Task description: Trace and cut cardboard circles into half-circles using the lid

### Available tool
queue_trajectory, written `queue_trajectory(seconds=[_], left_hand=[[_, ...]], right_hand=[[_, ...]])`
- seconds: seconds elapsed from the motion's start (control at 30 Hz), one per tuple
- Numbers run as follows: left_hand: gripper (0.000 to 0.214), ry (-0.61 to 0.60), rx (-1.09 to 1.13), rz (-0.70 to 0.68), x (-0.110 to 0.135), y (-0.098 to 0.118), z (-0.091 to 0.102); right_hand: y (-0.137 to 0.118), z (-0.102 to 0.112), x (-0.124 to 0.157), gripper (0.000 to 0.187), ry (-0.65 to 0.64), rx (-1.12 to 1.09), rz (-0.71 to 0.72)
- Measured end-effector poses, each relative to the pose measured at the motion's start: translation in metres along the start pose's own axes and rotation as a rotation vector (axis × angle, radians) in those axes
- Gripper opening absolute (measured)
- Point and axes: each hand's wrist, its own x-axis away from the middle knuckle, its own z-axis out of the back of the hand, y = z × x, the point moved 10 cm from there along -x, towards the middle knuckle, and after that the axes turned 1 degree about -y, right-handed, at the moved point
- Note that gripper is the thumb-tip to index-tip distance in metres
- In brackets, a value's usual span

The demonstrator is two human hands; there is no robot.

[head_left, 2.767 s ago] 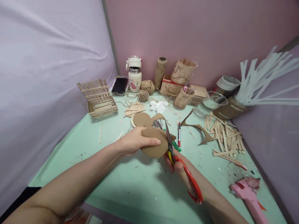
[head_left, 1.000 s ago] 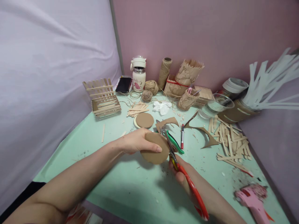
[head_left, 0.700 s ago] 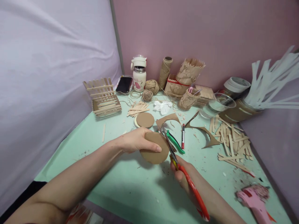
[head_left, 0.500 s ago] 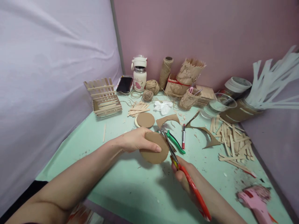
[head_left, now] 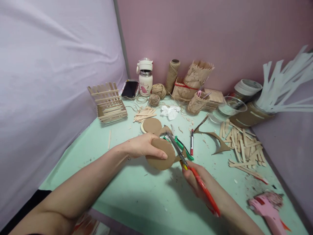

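My left hand (head_left: 144, 147) is closed on a round brown cardboard disc (head_left: 161, 160), thumb on top and fingers beneath. In my right hand (head_left: 195, 179) is a pair of scissors (head_left: 204, 191) with red handles; its blades lie along the disc's right edge and look nearly closed. A curved cardboard offcut (head_left: 164, 130) shows behind and under the blades, partly hidden. Green-handled pliers (head_left: 182, 146) lie on the table below the scissors. Behind my left hand rests another cardboard disc (head_left: 152, 125) on a pale round piece.
A marker (head_left: 192, 143), a larger cardboard offcut (head_left: 217, 140), and loose craft sticks (head_left: 242, 147) lie to the right. A pink glue gun (head_left: 265, 209) sits front right. At the back stand a stick basket (head_left: 112, 111), bottle (head_left: 146, 80), twine (head_left: 158, 90) and clear cup (head_left: 228, 111).
The curved offcut beside the disc has dropped down from behind the blades to lie around and under them. The scissors have shifted slightly; my left hand still holds the disc.
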Motion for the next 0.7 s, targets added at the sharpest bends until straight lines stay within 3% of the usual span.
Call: queue_trajectory(seconds=[0.17, 0.27, 0.43, 0.57, 0.7], left_hand=[[0.033, 0.015, 0.045, -0.028, -0.002, 0.003, -0.001], [0.036, 0.03, 0.141, -0.041, -0.003, 0.004, -0.001], [0.039, 0.036, 0.176, -0.067, -0.004, 0.005, -0.002], [0.035, 0.057, -0.015, -0.147, -0.003, 0.016, 0.003], [0.032, 0.037, -0.227, -0.255, 0.001, 0.033, 0.003]], right_hand=[[-0.008, 0.016, 0.0, 0.049, 0.076, 0.049, 0.204], [-0.013, 0.022, 0.002, 0.043, 0.115, 0.142, 0.246], [-0.012, 0.027, 0.003, 0.029, 0.156, 0.219, 0.132], [-0.007, 0.03, 0.002, 0.022, 0.184, 0.299, 0.005], [-0.02, 0.041, 0.004, 0.029, 0.341, 0.443, 0.066]])
